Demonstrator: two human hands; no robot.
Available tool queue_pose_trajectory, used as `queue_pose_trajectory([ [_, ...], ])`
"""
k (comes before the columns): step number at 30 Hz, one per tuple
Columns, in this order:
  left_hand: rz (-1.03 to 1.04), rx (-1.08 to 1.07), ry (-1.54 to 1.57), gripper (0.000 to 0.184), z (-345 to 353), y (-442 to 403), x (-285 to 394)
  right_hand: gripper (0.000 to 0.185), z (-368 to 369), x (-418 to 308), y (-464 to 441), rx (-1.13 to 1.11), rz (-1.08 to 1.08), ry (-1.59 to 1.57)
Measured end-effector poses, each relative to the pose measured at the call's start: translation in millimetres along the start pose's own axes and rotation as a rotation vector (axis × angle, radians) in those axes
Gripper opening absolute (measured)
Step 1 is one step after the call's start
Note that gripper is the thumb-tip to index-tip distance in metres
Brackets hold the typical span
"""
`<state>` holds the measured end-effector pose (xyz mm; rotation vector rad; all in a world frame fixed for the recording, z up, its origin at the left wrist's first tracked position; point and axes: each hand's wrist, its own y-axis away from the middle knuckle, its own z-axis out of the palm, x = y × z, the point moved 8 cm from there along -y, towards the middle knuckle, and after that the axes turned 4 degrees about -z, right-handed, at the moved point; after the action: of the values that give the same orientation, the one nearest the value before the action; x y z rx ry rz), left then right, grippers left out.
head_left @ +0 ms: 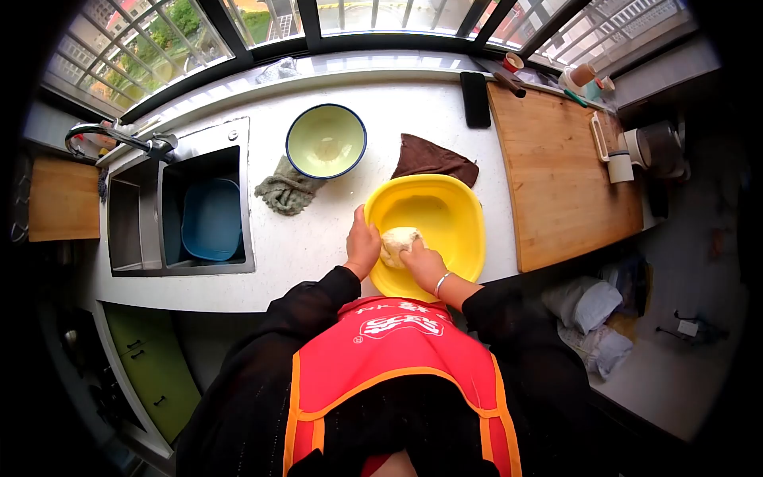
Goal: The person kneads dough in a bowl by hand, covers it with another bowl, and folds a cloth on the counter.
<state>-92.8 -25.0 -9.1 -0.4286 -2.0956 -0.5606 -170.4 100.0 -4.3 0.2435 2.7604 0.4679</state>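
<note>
A yellow plastic basin (465, 215) stands at the counter's front edge, against my red apron. Inside it, toward the left side, lies a pale lump of dough (400, 240). My right hand (424, 266), with a bracelet at the wrist, reaches into the basin, its fingers curled onto the dough. Around the basin's left rim my left hand (365, 245) is closed, its fingers partly hidden by the wall. Behind the basin a brown cloth (433, 159) lies on the counter.
A pale green bowl (326, 141) with a blue rim stands beside a crumpled grey-green cloth (288, 189). At left is a sink (248, 199) holding a blue basin (212, 220). To the right lie a black phone-like slab (475, 100) and a large wooden board (556, 175).
</note>
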Motion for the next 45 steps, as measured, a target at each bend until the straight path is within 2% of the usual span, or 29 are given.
queue_pose_trajectory([
  [3,0.005,0.039,0.044,0.045,-1,0,-1,0.018,1,-8,-16,-0.074,-0.101,0.061],
  [5,-0.024,0.029,0.048,0.045,0,0,-4,0.016,8,-9,-26,-0.23,-0.146,0.15],
  [9,-0.043,-0.01,0.061,0.046,0,0,-6,0.016,15,-8,-46,-0.403,-0.253,0.205],
  [14,-0.02,0.023,0.061,0.046,0,0,-13,0.023,17,-15,-66,-0.656,-0.387,0.214],
  [17,-0.03,0.01,0.07,0.047,-2,1,-11,0.023,6,-21,-65,-0.692,-0.355,0.222],
  [21,-0.033,0.013,0.061,0.047,2,2,-12,0.021,-3,-22,-51,-0.482,-0.248,0.323],
  [23,-0.051,0.058,0.031,0.048,0,3,-17,0.022,-7,-20,-32,-0.45,-0.23,0.35],
  [25,-0.071,0.05,0.064,0.049,1,11,-19,0.025,-53,-41,0,-0.301,-0.228,0.33],
  [26,-0.066,0.1,0.083,0.048,1,15,-21,0.024,-59,-46,14,-0.222,-0.35,0.345],
  [28,-0.028,0.165,0.106,0.046,-3,21,-16,0.021,-50,-38,32,-0.214,-0.409,0.331],
  [30,-0.045,0.142,0.099,0.046,-3,22,-13,0.012,-30,-34,42,-0.18,-0.466,0.26],
  [36,-0.081,0.116,0.117,0.046,-2,21,-14,0.008,7,-25,18,-0.213,-0.322,0.121],
  [40,-0.049,0.163,0.182,0.044,1,19,-17,0.008,11,-25,0,-0.207,-0.387,0.105],
  [45,-0.104,0.147,0.246,0.042,-1,19,-17,0.011,20,-21,-21,-0.438,-0.435,0.054],
])
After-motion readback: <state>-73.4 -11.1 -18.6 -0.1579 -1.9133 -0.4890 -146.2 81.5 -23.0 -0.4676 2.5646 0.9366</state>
